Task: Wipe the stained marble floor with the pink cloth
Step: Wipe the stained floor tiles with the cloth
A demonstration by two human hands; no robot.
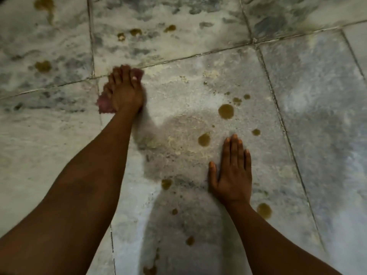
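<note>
The pink cloth (104, 105) lies bunched on the marble floor (188, 100) at the middle left, mostly hidden under my left hand (124, 90). That hand lies on top of it with fingers stretched forward over the cloth, pressing it down near a tile joint. My right hand (232, 171) rests flat on the floor at the lower right, fingers straight and together, holding nothing. Brown stain drops (225, 111) dot the tile between my hands, and a wet smear (178, 139) spreads beside my left forearm.
More brown stains sit on the far tiles (42, 66) and top left (43, 3), others near my right wrist (264, 210) and at the bottom (150, 269). Dark grout lines (178, 58) cross the floor. My shadow falls on the lower middle tile.
</note>
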